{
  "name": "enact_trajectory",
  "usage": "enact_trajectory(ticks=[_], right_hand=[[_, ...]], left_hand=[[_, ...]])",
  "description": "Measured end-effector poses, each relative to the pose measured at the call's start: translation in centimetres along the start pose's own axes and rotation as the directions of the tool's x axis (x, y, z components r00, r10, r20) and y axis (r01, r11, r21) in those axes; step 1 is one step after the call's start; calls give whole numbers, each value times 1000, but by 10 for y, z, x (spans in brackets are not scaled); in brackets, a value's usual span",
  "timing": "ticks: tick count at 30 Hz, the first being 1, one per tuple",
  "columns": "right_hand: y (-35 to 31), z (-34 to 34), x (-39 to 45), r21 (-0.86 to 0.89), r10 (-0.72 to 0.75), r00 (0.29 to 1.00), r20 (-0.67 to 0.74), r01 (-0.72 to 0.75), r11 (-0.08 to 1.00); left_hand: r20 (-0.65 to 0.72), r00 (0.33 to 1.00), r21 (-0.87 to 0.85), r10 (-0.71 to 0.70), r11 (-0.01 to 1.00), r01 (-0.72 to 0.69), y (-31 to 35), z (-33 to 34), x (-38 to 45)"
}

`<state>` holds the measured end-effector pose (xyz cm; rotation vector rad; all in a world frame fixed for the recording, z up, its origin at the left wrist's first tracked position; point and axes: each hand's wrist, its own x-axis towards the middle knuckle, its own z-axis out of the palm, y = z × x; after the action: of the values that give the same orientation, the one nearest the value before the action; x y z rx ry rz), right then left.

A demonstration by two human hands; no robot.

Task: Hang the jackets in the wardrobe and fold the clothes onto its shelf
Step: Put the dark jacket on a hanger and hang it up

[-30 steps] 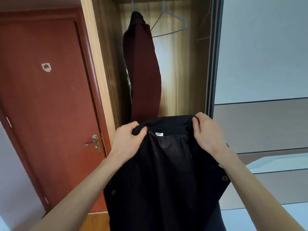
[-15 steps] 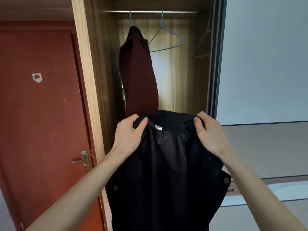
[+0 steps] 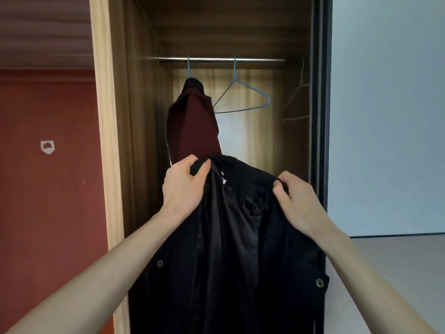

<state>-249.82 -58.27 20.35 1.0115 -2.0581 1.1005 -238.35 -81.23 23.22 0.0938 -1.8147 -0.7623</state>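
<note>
Head view, facing the open wardrobe [image 3: 142, 116]. A black jacket [image 3: 236, 249] is held up in front of the opening, lining toward the camera, hanging from its collar at the frame's centre down to 6 o'clock. The left hand [image 3: 184, 186] pinches the collar edge at its left end, thumb over the fabric; the right hand [image 3: 298, 201] grips the collar at its right end, fingers curled round the fold.

Progress, as judged from this view: one garment, a maroon jacket [image 3: 192, 126], already hangs from the rail [image 3: 216, 59] at about 12 o'clock, its hook at the rail's left. The black jacket is not yet on a hanger. An empty wire hanger [image 3: 240, 97] hangs just right of the maroon jacket, at about 1 o'clock, and appears to be the likely one for the next step. A second thin hanger [image 3: 297, 102] sits against the right inner wall. No shelf or folded clothes are visible, so that part of the task cannot be assessed.

Surroundings: a red door [image 3: 48, 189] at 9 o'clock; a pale wall [image 3: 385, 116] at 3 o'clock. The maroon jacket's lower part lies directly behind the raised collar, and both hands are occupied, so freeing one for the hanger seems necessary.
</note>
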Motion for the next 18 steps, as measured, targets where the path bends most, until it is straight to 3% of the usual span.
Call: enact_trajectory(ticks=[13, 18], right_hand=[[17, 19, 90, 107, -94, 995, -12, 95, 990], [-7, 13, 152, 63, -207, 941, -266, 231, 971]], left_hand=[[-98, 987, 251, 124, 963, -96, 27, 28, 77], [-50, 991, 373, 128, 922, -100, 24, 40, 88]])
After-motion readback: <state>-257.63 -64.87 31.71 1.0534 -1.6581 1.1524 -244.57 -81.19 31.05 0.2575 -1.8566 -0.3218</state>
